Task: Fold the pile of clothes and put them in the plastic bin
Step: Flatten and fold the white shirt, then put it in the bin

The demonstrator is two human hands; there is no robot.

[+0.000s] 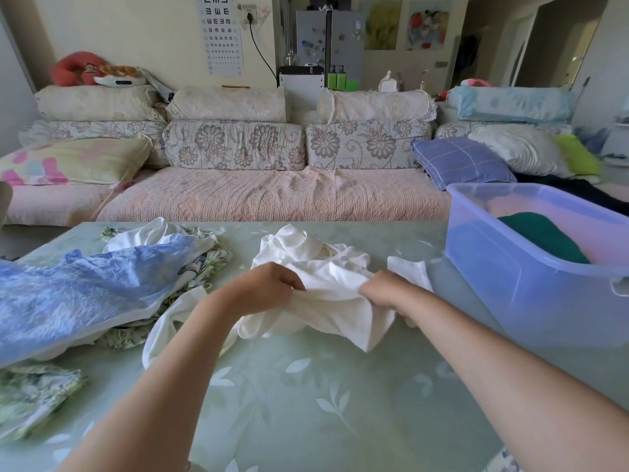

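We have both hands, left hand (269, 284) and right hand (386, 289), pinching the white garment (326, 301) (still crumpled) stretched between them, plastic bin (510, 267) nearer our right.

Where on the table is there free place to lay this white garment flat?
The widest bare table is along the near edge, between you and the white garment. Smaller gaps lie at the far edge, on either side of the garment. The left side is crowded with the blue cloth and floral clothes; the bin takes the right.
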